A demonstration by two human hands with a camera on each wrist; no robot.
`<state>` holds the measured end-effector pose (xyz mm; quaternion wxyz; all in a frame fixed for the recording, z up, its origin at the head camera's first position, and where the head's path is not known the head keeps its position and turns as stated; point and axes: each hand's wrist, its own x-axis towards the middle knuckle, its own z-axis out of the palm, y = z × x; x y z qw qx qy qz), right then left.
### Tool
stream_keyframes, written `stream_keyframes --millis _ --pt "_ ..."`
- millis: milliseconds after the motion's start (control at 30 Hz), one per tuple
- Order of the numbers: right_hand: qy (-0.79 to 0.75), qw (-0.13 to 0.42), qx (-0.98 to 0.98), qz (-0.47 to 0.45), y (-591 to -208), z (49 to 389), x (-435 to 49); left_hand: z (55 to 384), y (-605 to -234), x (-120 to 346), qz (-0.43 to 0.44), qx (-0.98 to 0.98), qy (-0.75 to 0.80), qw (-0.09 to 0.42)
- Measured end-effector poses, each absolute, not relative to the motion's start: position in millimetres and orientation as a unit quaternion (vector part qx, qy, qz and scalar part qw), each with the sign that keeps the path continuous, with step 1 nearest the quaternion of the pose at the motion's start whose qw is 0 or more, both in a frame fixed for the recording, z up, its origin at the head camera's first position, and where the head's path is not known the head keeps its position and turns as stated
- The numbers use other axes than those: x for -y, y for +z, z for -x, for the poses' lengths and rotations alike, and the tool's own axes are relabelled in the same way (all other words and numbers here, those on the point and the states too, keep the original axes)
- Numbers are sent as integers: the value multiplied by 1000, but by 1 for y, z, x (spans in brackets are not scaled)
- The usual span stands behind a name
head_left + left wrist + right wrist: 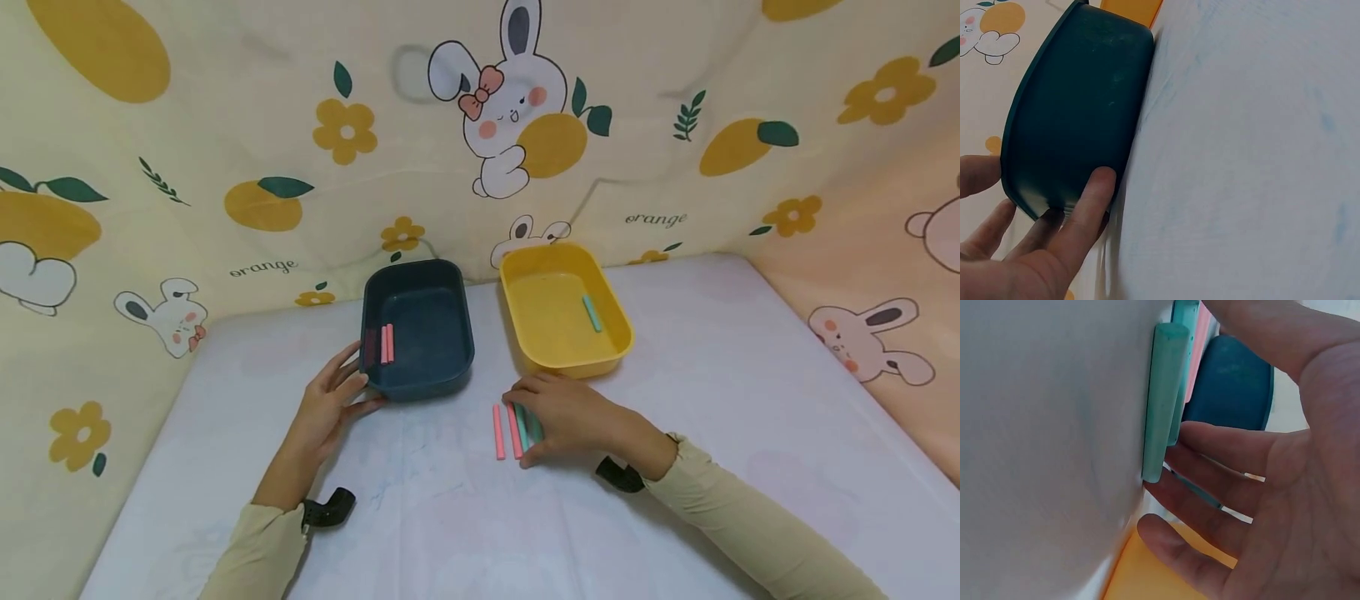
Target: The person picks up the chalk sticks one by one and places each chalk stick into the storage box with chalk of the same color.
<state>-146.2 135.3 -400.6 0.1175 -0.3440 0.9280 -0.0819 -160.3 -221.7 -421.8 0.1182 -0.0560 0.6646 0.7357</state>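
My left hand (324, 408) is at the near left corner of a dark blue-green bin (450, 385), thumb by its front wall and fingers along its left side. In the left wrist view, the extended fingers (1094, 194) touch the bin's outer wall. Two pink chalk sticks (387, 343) lie inside. My right hand (573, 417) arches over a row of chalk sticks on the table, fingertips at their far ends and thumb at the near ends. Under it are green sticks (1165, 403) and a pink stick (514, 430); another pink stick (498, 432) lies just left.
A yellow bin (566, 364) stands right of the dark one, holding one green chalk stick (592, 313). Both bins stand near the back edge of the white-covered table (435, 517). Behind rises a printed cloth (360, 208) with rabbits and oranges.
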Motion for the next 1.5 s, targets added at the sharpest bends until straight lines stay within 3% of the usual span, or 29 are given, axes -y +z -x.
stream_keyframes --millis 1500 --pt "-161 58 -923 346 -389 148 -134 159 -419 223 49 -662 738 118"
